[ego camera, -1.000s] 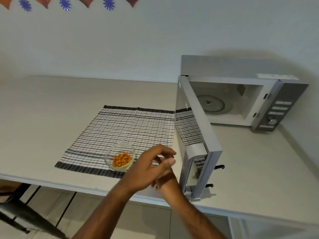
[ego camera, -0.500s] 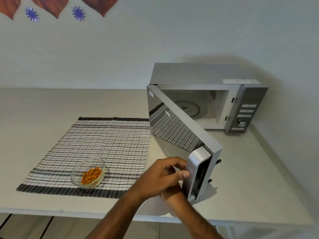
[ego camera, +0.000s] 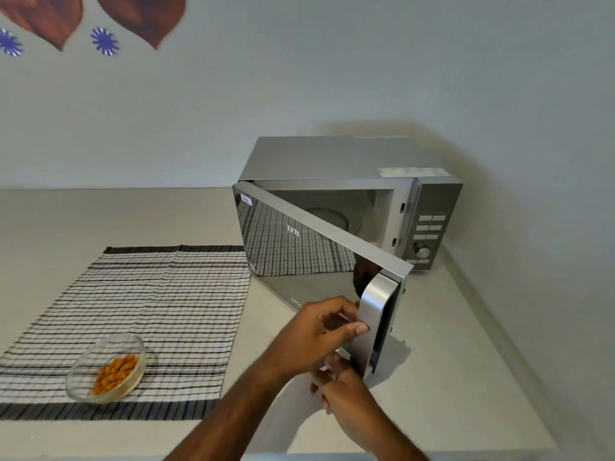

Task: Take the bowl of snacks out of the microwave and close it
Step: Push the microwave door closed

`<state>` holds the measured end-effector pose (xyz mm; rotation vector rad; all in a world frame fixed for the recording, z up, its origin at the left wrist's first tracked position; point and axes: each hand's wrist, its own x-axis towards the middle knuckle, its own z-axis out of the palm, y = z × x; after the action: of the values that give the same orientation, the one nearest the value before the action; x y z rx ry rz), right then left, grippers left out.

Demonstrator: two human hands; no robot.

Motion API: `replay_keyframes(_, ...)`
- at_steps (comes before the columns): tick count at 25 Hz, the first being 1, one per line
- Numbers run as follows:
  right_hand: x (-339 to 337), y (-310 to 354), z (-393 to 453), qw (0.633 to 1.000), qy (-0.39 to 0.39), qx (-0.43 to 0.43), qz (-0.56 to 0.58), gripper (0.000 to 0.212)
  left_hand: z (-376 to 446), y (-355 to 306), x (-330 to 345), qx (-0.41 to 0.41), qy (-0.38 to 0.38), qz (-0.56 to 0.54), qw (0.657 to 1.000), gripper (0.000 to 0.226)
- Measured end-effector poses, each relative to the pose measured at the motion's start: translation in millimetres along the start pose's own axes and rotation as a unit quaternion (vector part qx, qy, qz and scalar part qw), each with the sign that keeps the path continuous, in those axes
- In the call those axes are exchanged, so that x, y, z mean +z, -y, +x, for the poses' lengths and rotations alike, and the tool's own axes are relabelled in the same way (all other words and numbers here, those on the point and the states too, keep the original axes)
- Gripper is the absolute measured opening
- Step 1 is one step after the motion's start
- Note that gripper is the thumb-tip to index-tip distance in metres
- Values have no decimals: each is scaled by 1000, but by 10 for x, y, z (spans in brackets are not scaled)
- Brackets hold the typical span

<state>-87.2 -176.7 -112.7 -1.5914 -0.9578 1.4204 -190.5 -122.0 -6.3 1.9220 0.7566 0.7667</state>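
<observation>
A glass bowl [ego camera: 81,374] with orange snacks [ego camera: 114,372] stands on the near left part of a striped cloth mat [ego camera: 159,304]. To the right, the silver microwave [ego camera: 332,158] has its mirrored door [ego camera: 299,261] about half open, and the cavity holds only the glass turntable [ego camera: 329,221]. My left hand [ego camera: 312,341] holds the left edge of the door handle [ego camera: 376,304], thumb across its front. My right hand [ego camera: 342,390] is just below, partly under the left, with its fingers against the door's lower corner.
The microwave sits at the back right of a pale table [ego camera: 449,361], close to the wall. Its control panel [ego camera: 429,227] with buttons and a dial faces me. The table's front edge runs just under my forearms.
The door has swung partway toward the microwave. Both hands moved right and forward with it, from in front of the bowl to the handle. The bowl has stayed on the mat.
</observation>
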Motion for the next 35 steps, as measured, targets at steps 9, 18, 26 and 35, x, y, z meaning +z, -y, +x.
replay_keyframes(9,-855,-22,-44,998,-50,-28,-9,33,516,10,336,10,-26,30,999,26)
replay_keyframes(18,-1411,154,225,970,-201,-139,-4,22,1033,24,641,5,-81,71,994,29)
replay_keyframes(26,-1694,178,881,941,-261,-180,-116,41,1588,119,794,30,-124,150,980,32)
replay_keyframes(35,-2052,378,1403,936,-246,-179,-175,65,2106,47,793,-4,-147,179,973,25)
